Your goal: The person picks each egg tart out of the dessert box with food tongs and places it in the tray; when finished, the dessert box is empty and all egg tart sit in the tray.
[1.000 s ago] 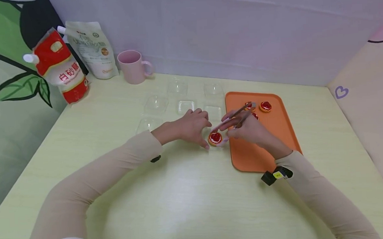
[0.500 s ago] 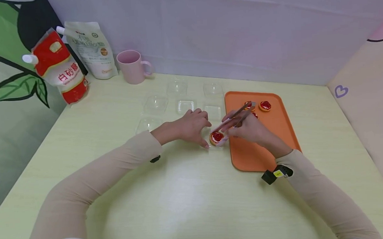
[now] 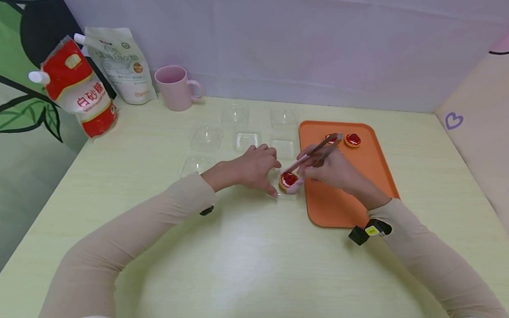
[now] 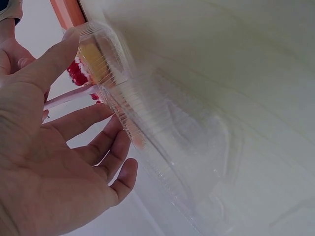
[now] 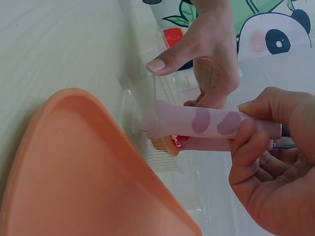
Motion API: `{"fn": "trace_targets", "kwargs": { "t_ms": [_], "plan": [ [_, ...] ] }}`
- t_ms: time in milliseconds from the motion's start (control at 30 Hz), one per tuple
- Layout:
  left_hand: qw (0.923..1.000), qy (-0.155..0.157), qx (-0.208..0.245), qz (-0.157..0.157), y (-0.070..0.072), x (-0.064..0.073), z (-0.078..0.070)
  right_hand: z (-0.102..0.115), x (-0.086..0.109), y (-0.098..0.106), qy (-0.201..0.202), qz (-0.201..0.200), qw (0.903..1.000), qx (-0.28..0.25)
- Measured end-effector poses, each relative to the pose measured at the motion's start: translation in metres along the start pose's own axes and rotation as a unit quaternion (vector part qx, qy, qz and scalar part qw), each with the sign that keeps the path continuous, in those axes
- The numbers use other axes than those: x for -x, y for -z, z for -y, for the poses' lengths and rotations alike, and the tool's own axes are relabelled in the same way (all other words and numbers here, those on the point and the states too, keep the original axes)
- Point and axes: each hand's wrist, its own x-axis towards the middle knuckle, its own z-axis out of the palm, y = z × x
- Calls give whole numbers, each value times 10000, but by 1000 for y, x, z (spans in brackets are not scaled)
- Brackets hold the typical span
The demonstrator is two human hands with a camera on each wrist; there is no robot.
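Note:
My right hand (image 3: pixel 330 170) pinches a pair of tongs (image 5: pixel 179 120) with pink, paw-shaped tips and a metal bend. Its tips are at either side of a small tart (image 3: pixel 288 180) with red topping and white cream, over a clear plastic container (image 4: pixel 110 54). My left hand (image 3: pixel 256 170) steadies that container, thumb at one side of the rim and fingers at the other. In the left wrist view the tart's yellow base shows through the ribbed clear wall. The tongs' tips partly hide the tart in the right wrist view.
An orange tray (image 3: pixel 347 207) with more red-topped tarts (image 3: pixel 353 140) lies beside my right hand. Several clear containers (image 3: pixel 208 138) stand beyond my left hand. At the back are a pink mug (image 3: pixel 174 91), a red-and-white sugar bag (image 3: pixel 88 98) and a white pouch (image 3: pixel 124 69).
The tongs and the tart have shifted slightly right and away from me, and the right hand has moved a little with them. The left hand stays in place.

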Motion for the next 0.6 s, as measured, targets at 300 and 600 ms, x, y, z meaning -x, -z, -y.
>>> {"fn": "trace_targets", "kwargs": {
  "t_ms": [300,600],
  "plan": [
    [10000,-46,-16,-44,1,1,0,15,14,28,178,-541,9974,-447],
    [9999,-96,17,-52,0,1,1,2,25,78,153,-1612,9868,-96]
  ]
}}
